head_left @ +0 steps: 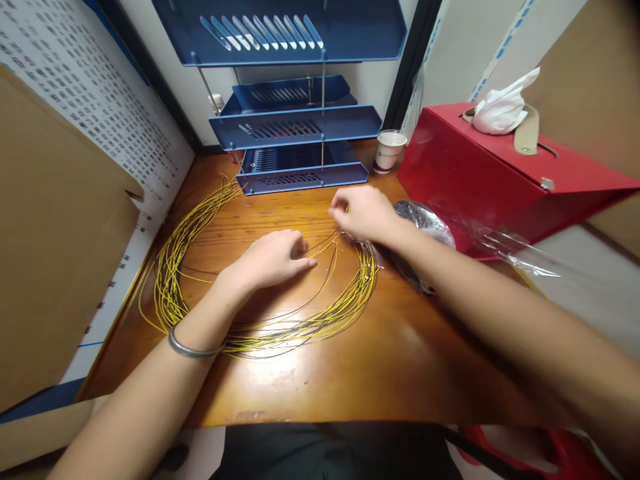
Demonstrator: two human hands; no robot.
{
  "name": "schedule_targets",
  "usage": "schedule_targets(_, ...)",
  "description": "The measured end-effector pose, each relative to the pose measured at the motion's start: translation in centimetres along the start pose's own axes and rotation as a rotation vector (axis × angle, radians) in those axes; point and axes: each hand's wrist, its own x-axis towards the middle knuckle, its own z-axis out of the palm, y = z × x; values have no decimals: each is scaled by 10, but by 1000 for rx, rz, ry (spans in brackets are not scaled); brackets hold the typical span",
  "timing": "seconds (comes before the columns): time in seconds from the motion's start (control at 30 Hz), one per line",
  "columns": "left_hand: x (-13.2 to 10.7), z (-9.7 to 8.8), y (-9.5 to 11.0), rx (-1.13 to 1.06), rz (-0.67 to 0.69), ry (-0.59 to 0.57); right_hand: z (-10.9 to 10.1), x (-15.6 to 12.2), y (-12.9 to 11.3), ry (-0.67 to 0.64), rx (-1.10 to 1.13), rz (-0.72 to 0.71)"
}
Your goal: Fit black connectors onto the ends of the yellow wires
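On the wooden table lies a large loose coil of thin yellow and dark wires (173, 267). My left hand (274, 257) rests palm down inside the loop, thumb stretched out and apart from the bent forefinger. A few thin wires (327, 245) run from beside its fingertips towards the right. Above the coil's right end, my right hand (364, 212) is closed with curled fingers, a bit of yellow wire showing at them. Short silvery wire ends (370, 263) bunch below that hand. Its far fingers are hidden.
Behind the coil stands a blue tiered file tray (305, 180), with a paper cup (389, 152) beside it. A red box (450, 160) with tissue on top is at the right. A plastic-wrapped dark roll (423, 223) sits under my right forearm. Cardboard (55, 233) borders the left.
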Motion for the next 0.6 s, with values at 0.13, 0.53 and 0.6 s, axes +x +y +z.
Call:
schedule_targets(0.13, 9, -1, 3, 21, -23, -43, -3, -64, -38, -188, -49, -331)
schedule_targets(0.53, 3, 28, -1, -240, 37, 175, -9, -97, -16, -241, 117, 69)
schedule_targets(0.6, 2, 29, 1, -254, -39, 208, -10, -93, -11, -188, 122, 136)
